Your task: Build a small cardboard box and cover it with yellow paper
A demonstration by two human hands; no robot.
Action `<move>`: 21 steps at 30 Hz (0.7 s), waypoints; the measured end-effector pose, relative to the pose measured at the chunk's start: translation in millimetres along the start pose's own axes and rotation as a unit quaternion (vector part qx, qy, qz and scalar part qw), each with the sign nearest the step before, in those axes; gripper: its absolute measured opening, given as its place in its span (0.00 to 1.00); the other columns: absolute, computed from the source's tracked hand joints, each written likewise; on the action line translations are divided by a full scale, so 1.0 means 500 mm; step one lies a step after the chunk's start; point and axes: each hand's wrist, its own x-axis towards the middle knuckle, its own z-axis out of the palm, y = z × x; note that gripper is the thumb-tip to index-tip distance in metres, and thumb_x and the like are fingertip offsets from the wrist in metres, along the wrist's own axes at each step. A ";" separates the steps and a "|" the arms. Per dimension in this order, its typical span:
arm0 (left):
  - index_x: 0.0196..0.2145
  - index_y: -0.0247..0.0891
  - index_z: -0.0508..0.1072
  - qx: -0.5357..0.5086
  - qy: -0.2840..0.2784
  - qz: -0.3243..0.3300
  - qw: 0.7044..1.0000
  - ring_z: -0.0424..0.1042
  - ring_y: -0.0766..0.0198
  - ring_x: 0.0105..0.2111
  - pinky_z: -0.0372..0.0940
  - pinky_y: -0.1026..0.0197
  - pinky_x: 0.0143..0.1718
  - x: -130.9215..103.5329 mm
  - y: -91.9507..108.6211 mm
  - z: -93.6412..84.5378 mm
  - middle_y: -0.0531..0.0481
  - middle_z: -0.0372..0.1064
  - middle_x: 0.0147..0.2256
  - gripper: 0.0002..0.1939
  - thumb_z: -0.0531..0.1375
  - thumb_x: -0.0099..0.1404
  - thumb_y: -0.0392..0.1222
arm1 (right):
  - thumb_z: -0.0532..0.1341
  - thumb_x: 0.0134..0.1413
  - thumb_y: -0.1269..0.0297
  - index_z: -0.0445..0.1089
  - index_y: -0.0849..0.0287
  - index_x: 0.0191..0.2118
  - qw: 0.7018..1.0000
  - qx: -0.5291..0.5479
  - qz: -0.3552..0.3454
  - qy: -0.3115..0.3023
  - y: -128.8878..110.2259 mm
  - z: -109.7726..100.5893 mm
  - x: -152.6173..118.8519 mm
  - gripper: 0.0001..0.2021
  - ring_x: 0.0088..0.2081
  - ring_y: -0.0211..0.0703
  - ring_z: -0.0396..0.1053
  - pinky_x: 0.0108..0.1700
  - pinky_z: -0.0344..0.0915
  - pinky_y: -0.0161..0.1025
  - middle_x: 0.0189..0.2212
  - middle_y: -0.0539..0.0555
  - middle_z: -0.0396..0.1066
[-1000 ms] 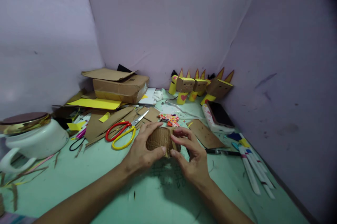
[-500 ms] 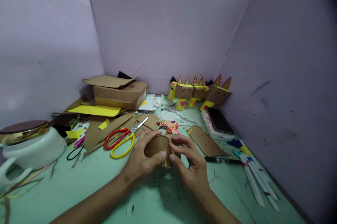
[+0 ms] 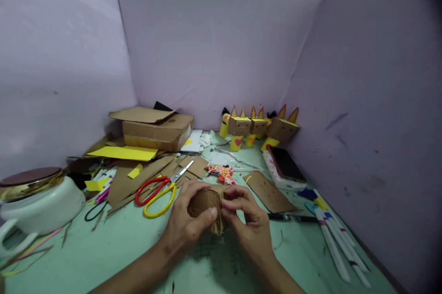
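Between my two hands is a small folded piece of brown cardboard (image 3: 204, 202), box-like, with a corner edge facing me. My left hand (image 3: 189, 213) grips its left side, thumb pressed on the front face and fingers over the top. On the right side, my right hand (image 3: 247, 213) pinches the cardboard near the corner edge with thumb and fingers. The far side of the piece is hidden. Just left of my left hand lie scissors (image 3: 160, 195) with one red and one yellow handle, blades pointing away. A patterned paper scrap (image 3: 221, 173) lies behind the cardboard.
Cardboard figures (image 3: 240, 126) with yellow tube bodies stand at the back. A phone (image 3: 286, 163) rests on a white case at right, near white markers (image 3: 333, 243). A cardboard box (image 3: 159, 132) stands back left, a white mug (image 3: 44, 206) at far left. A flat cardboard sheet (image 3: 271, 192) lies right.
The view has tilted upward, showing more above the back panel. Both hands keep their hold on the folded cardboard, which looks slightly turned.
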 end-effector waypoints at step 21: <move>0.38 0.40 0.74 0.020 0.025 -0.011 0.999 0.67 0.53 0.44 0.62 0.51 0.47 0.006 0.018 0.001 0.45 0.70 0.42 0.15 0.60 0.53 0.46 | 0.62 0.47 0.70 0.69 0.55 0.30 0.998 -0.030 0.033 -0.045 -0.027 -0.012 0.016 0.03 0.41 0.46 0.66 0.47 0.61 0.43 0.35 0.52 0.66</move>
